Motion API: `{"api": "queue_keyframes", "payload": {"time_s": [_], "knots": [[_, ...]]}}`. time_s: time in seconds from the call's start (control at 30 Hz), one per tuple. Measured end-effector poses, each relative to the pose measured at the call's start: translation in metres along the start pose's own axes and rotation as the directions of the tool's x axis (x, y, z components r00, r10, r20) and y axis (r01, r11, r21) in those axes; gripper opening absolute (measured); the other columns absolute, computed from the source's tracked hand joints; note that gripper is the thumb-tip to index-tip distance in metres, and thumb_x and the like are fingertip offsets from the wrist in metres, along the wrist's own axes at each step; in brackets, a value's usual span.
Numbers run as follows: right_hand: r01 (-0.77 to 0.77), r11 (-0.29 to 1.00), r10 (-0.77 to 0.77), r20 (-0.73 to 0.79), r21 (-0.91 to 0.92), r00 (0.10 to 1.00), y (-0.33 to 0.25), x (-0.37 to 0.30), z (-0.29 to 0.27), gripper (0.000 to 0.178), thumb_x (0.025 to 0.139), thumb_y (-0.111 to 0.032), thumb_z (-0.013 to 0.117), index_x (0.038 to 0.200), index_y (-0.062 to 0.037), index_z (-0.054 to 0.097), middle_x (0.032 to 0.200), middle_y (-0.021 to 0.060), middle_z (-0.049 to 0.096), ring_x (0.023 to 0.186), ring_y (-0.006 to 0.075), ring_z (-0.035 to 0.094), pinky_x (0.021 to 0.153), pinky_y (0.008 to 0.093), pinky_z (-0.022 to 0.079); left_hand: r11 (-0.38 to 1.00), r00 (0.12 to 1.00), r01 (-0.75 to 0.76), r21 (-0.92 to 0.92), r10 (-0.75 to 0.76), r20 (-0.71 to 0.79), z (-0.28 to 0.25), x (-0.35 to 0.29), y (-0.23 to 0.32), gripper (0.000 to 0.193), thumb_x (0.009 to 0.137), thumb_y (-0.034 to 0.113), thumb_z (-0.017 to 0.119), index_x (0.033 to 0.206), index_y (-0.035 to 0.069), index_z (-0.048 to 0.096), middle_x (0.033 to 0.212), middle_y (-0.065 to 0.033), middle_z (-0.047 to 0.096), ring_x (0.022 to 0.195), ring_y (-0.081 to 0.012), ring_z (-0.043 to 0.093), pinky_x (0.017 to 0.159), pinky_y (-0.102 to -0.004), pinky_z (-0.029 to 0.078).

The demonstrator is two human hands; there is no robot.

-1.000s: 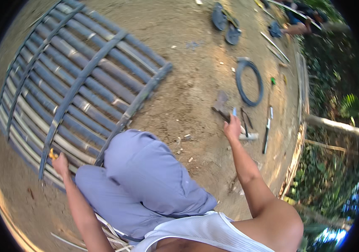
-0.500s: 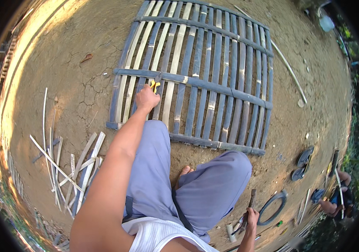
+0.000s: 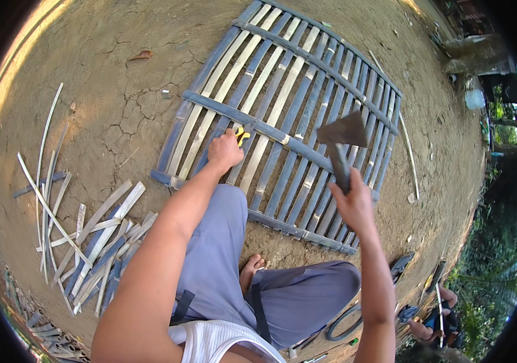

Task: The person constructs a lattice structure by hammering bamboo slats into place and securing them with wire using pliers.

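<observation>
A bamboo slat panel (image 3: 297, 140) lies on the ground in front of my knees, its dark and pale strips crossed by several dark bars. My left hand (image 3: 225, 151) is closed round yellow-handled pliers (image 3: 243, 137), whose dark jaws touch or nearly touch the middle crossbar (image 3: 210, 104); what they grip is too small to make out. Above the right part of the panel, my right hand (image 3: 356, 204) grips a hatchet (image 3: 344, 129) by its dark handle. The wide flat head is raised in the air, apart from the slats.
Loose bamboo strips (image 3: 98, 242) are piled to my left. A dark hose coil (image 3: 340, 323) and a sandal (image 3: 402, 266) lie to my right. A long thin pole (image 3: 412, 163) lies beyond the panel. Another person (image 3: 440, 317) sits at the lower right.
My right hand has swung the hatchet up from low beside the hose coil to above the panel. My left hand stays with the pliers at the crossbar. The view has turned somewhat.
</observation>
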State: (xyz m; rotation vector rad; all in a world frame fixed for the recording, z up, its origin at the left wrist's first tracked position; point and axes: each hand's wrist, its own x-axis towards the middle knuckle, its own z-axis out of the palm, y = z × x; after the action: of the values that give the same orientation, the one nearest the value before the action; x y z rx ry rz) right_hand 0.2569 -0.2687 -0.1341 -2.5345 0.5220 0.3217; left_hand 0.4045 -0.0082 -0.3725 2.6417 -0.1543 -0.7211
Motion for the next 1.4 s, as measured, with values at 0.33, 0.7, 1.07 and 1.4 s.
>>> {"api": "queue_keyframes", "payload": {"time_s": [0.33, 0.7, 1.07, 1.4], "knots": [[0.13, 0.989, -0.116, -0.181, 0.066, 0.977, -0.051, 0.071, 0.184, 0.05, 0.1, -0.023, 0.063, 0.137, 0.0034, 0.045, 0.091, 0.0342, 0.07, 0.084, 0.0547, 0.068, 0.074, 0.0615, 0.054, 0.996, 0.998, -0.027, -0.086, 0.032, 0.054, -0.001, 0.005, -0.005, 0.044, 0.084, 0.024, 0.078, 0.113, -0.001, 0.057, 0.104, -0.0263, 0.074, 0.099, -0.0424, 0.074, 0.086, -0.0483, 0.061], [0.267, 0.954, -0.195, -0.395, 0.134, 0.898, -0.056, 0.08, 0.19, 0.043, 0.099, -0.023, 0.065, 0.128, 0.0048, 0.05, 0.09, 0.0327, 0.07, 0.082, 0.0542, 0.068, 0.071, 0.0609, 0.053, 0.996, 0.997, -0.063, -0.068, 0.065, 0.035, 0.003, 0.013, -0.009, 0.039, 0.083, 0.017, 0.076, 0.11, -0.003, 0.056, 0.1, -0.0274, 0.074, 0.097, -0.0427, 0.074, 0.085, -0.0485, 0.061], [0.101, 0.995, -0.103, -0.125, -0.021, 0.987, -0.018, 0.079, 0.212, 0.048, 0.1, -0.022, 0.063, 0.133, 0.0068, 0.046, 0.084, 0.0338, 0.069, 0.081, 0.0546, 0.067, 0.071, 0.0615, 0.053, 0.996, 0.995, -0.068, -0.064, 0.073, 0.07, 0.002, 0.013, -0.007, 0.037, 0.082, 0.013, 0.074, 0.11, -0.004, 0.057, 0.102, -0.0288, 0.074, 0.099, -0.0439, 0.074, 0.086, -0.0495, 0.061], [-0.019, 0.995, 0.019, 0.002, -0.099, 1.0, -0.025, 0.089, 0.211, 0.044, 0.097, -0.019, 0.064, 0.131, 0.0038, 0.048, 0.086, 0.0333, 0.07, 0.082, 0.0547, 0.068, 0.074, 0.0607, 0.055, 0.998, 0.995, -0.057, -0.032, 0.06, 0.079, -0.003, 0.015, -0.002, 0.038, 0.08, 0.01, 0.072, 0.111, -0.005, 0.057, 0.102, -0.0275, 0.074, 0.1, -0.0422, 0.074, 0.088, -0.0481, 0.061]]}}
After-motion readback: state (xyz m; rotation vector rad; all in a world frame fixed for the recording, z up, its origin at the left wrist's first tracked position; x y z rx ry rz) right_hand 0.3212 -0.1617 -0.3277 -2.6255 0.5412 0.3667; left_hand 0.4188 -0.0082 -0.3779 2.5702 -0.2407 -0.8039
